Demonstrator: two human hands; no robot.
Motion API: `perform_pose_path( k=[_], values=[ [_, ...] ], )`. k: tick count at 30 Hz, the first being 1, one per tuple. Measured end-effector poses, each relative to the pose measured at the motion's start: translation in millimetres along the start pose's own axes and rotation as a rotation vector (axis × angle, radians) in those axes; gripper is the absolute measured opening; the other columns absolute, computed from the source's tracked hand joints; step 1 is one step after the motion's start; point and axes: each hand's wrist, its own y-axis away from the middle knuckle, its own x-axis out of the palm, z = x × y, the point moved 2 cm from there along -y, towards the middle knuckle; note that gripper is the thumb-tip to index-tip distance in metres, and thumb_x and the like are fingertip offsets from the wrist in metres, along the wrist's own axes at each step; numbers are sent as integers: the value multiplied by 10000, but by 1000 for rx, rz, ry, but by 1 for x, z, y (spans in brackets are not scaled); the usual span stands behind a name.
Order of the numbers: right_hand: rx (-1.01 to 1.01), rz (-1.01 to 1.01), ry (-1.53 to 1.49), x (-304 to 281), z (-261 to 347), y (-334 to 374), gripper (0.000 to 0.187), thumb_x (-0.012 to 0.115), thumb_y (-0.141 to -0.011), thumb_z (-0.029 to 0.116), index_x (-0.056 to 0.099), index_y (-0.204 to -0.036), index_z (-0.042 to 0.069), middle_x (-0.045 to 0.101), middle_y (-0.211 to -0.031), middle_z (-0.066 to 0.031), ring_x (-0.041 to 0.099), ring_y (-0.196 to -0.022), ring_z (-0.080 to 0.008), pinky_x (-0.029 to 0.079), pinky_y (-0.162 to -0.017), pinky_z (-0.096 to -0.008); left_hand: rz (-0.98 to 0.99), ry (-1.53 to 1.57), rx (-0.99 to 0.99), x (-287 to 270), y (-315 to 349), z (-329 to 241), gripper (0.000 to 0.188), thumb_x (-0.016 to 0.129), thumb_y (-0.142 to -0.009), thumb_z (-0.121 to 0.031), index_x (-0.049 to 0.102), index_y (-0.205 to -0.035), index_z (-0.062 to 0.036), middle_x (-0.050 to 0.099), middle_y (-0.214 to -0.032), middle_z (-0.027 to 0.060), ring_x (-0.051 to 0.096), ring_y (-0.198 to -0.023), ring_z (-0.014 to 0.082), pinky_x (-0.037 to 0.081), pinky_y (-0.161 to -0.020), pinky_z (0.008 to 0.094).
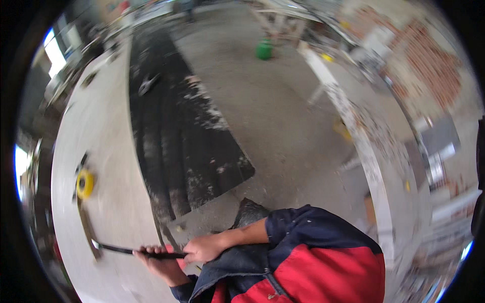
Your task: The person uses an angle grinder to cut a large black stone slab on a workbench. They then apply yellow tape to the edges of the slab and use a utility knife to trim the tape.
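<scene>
My left hand (160, 263) is closed round a long black tool (118, 249) with a bright metal tip, held over a pale board surface. Its exact kind is too blurred to tell. At the other end of the tool, my right hand (208, 247) is closed on its black handle. Something red (174, 255) shows between the two hands; what it is I cannot make out. On the pale surface (113, 156) beyond the tool lies a yellow, round thing with a dark centre (85, 184), like a tape measure. A thin wooden strip (87, 222) lies between it and the tool's tip.
A black, scuffed mat-like strip (172, 136) runs along the pale surface's right side, with a grey pliers-like tool (148, 85) on it. A green container (263, 49) stands on the concrete floor (262, 111). Along the right runs a white-edged bench (348, 113) strewn with debris.
</scene>
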Motion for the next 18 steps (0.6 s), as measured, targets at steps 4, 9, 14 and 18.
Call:
perform_pose_path(
  k=[4, 9, 14, 18],
  values=[
    [85, -120, -107, 15, 18, -10, 364, 621, -913, 343, 693, -868, -10, 695, -833, -248, 685, -806, -401, 496, -706, -491, 94, -164, -1, 15, -58, -37, 343, 577, -1028, -481, 522, -907, -164, 442, -660, -65, 403, -522, 56, 333, -444, 204],
    [137, -427, -5, 41, -5, -24, 246, 637, -835, 263, 710, -828, 28, 710, -811, -190, 696, -783, -353, 490, -686, -474, 172, -427, -45, -19, -171, -117, 258, 671, -985, -383, 564, -888, -169, 452, -656, -64, 383, -495, 40, 351, -449, 198],
    [152, -714, -81, 41, -22, -15, 283, 645, -877, 291, 736, -1000, 53, 744, -870, -138, 718, -760, -283, 529, -712, -429, 215, -1097, 297, -91, -243, -167, 382, 640, -961, -359, 640, -1050, 13, 625, -717, 67, 548, -616, 177, 482, -647, 442],
    [306, -747, -204, 34, -11, 20, 346, 655, -907, 344, 722, -1079, 52, 755, -928, -130, 734, -809, -275, 549, -761, -417, -103, -1118, 248, -92, -243, -176, 513, 667, -922, -389, 604, -1249, 1, 664, -942, 127, 604, -792, 279, 499, -789, 497]
  ],
)
